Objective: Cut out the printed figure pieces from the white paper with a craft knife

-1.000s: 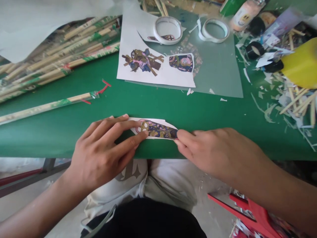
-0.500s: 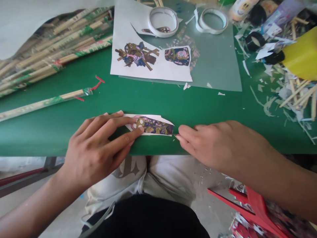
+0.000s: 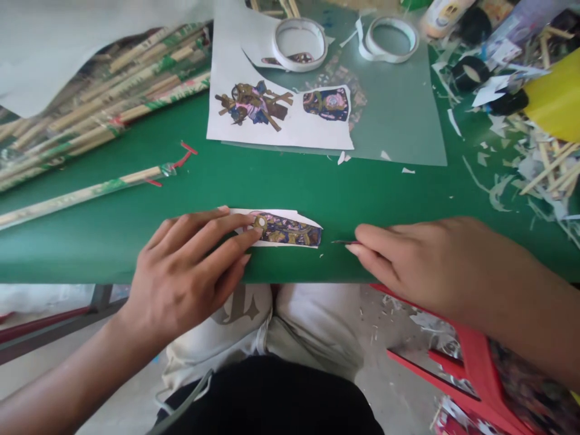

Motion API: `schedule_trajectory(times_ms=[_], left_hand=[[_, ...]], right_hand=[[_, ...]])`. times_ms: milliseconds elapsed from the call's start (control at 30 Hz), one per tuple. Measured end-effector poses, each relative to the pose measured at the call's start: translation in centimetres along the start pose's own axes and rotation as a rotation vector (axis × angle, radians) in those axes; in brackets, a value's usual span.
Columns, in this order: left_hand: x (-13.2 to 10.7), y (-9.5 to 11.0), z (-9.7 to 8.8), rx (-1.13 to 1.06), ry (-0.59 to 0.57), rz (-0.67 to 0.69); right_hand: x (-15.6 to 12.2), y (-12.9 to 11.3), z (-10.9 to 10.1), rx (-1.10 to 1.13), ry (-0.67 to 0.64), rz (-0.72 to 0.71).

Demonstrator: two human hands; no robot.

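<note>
A small strip of printed paper (image 3: pixel 294 232) lies near the front edge of the green table, its dark blue and gold pattern bordered in white. Fingertips of my left hand (image 3: pixel 185 260) press its left end flat, the fingers stretched out. To the right, apart from the paper, my right hand (image 3: pixel 408 257) pinches a thin craft blade (image 3: pixel 343 242) whose fine tip points left. Most of that blade is hidden in the fingers. Farther back, a larger white sheet (image 3: pixel 276 138) bears printed figures, with a white tape roll (image 3: pixel 300 65) resting on it.
Bundled wooden sticks (image 3: pixel 149 60) fill the back left, with one wrapped bundle (image 3: pixel 86 194) nearer. A second tape roll (image 3: pixel 392 57) sits on a translucent sheet (image 3: pixel 399 121). At right are a yellow bottle (image 3: pixel 555 99), loose sticks and paper scraps. A red frame (image 3: pixel 480 362) stands below.
My right hand has moved right with the blade, drawing its tip away from the paper's right end. My left hand still holds the strip down.
</note>
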State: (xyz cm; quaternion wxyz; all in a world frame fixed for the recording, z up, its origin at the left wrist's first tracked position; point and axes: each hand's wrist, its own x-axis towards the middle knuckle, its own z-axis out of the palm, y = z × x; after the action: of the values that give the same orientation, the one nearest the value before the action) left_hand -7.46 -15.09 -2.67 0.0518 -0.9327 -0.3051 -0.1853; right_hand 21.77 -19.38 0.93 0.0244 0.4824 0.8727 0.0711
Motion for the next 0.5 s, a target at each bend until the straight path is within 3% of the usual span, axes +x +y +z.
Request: schedule_trajectory(times_ms=[200,333,500], left_hand=[[1.0,2.0,-0.8,0.101,-0.060,-0.085],[1.8,1.0,-0.8,0.015,-0.058,-0.085],[3.2,-0.2,-0.6,-0.062,-0.126,-0.148]], right_hand=[[0.2,-1.7,0.0,0.171,0.116,0.196],[0.5,-2.9,0.4,0.249,0.134,0.276],[1.6,-4.3,0.8,0.410,0.127,0.499]])
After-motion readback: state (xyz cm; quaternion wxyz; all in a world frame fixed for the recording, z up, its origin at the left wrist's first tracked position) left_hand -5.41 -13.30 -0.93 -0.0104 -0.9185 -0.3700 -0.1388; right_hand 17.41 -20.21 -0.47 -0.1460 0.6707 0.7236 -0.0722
